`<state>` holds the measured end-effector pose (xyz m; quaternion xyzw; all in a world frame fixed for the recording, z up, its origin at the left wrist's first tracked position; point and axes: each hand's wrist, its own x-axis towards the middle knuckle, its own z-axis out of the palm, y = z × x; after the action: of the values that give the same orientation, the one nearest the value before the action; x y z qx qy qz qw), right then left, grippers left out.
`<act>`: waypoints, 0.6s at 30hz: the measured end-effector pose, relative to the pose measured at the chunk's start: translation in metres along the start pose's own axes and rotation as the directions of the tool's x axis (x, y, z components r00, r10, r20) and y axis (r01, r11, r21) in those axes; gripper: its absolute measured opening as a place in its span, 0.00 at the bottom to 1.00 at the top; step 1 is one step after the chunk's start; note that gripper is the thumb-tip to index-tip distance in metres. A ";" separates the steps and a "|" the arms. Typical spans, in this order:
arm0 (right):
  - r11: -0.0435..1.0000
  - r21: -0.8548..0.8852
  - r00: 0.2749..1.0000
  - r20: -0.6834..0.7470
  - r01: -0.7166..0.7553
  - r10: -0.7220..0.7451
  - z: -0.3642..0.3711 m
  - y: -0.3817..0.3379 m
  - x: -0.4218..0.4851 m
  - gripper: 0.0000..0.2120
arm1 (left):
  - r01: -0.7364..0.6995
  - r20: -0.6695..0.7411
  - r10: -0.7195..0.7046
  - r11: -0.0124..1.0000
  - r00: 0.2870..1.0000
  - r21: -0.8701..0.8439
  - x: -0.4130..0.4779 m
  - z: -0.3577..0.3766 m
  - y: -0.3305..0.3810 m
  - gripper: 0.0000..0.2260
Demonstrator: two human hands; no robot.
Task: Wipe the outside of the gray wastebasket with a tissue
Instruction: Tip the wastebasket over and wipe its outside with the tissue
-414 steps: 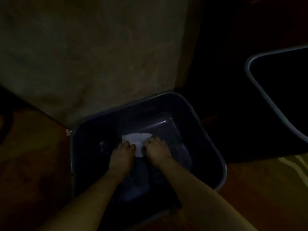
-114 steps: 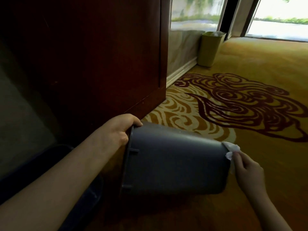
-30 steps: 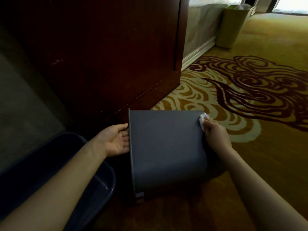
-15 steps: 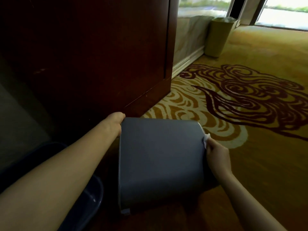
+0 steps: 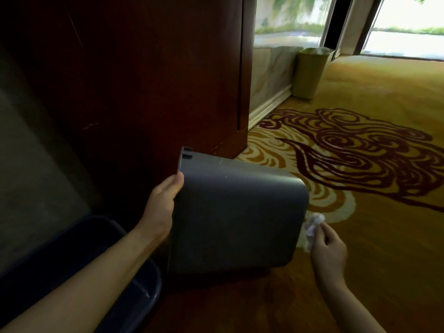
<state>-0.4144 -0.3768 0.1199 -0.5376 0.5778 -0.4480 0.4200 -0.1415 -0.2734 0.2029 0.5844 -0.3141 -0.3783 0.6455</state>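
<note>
wastebasket (image 5: pixel 235 219) rim: left hand (image 5: pixel 162 207) | base edge: tissue (image 5: pixel 313 223), right hand (image 5: pixel 329 251)

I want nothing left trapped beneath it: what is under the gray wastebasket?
Patterned carpet shows around the gray wastebasket, tipped on its side. The floor directly beneath is covered and shadowed, so nothing there can be checked.

Open carpet (image 5: pixel 374 236) is lying free rightward; wood panel (image 5: pixel 144 92) and dark bin (image 5: pixel 134 292) are crowding the wastebasket (image 5: pixel 235 224) leftward.

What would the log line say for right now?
left hand: gripping gray wastebasket rim, basket tipped sideways | right hand: holding tissue at base corner
</note>
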 end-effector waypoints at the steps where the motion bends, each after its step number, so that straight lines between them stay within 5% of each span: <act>1: 0.995 -0.012 0.994 -0.040 0.099 -0.099 0.001 -0.009 -0.005 0.13 | 0.022 0.025 -0.021 1.000 0.999 -0.017 -0.004 -0.005 -0.005 0.15; 6: 0.794 -0.062 0.797 0.043 0.605 -0.603 0.038 -0.066 -0.037 0.13 | 0.111 0.114 -0.102 0.991 0.988 -0.080 -0.024 -0.026 -0.019 0.20; 9: 0.639 -0.074 0.633 0.268 0.765 -0.726 0.089 -0.094 -0.055 0.18 | 0.140 0.138 -0.133 0.989 0.982 -0.048 -0.033 -0.030 -0.022 0.17; 13: 0.414 -0.169 0.434 0.550 0.894 -0.713 0.136 -0.091 -0.064 0.22 | 0.116 0.188 -0.110 0.993 0.976 -0.024 -0.036 -0.032 -0.021 0.17; 15: 0.371 -0.211 0.424 0.541 0.904 -0.726 0.135 -0.078 -0.060 0.22 | 0.122 0.195 -0.114 0.992 0.974 -0.028 -0.036 -0.034 -0.024 0.16; 18: 0.410 -0.296 0.504 0.449 0.863 -0.738 0.112 -0.057 -0.043 0.21 | 0.141 0.168 -0.129 0.988 0.977 -0.061 -0.033 -0.036 -0.027 0.15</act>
<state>-0.2888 -0.3422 0.1482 -0.8861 0.2806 -0.3622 0.0700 -0.1312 -0.2277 0.1727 0.5478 -0.3115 -0.4790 0.6111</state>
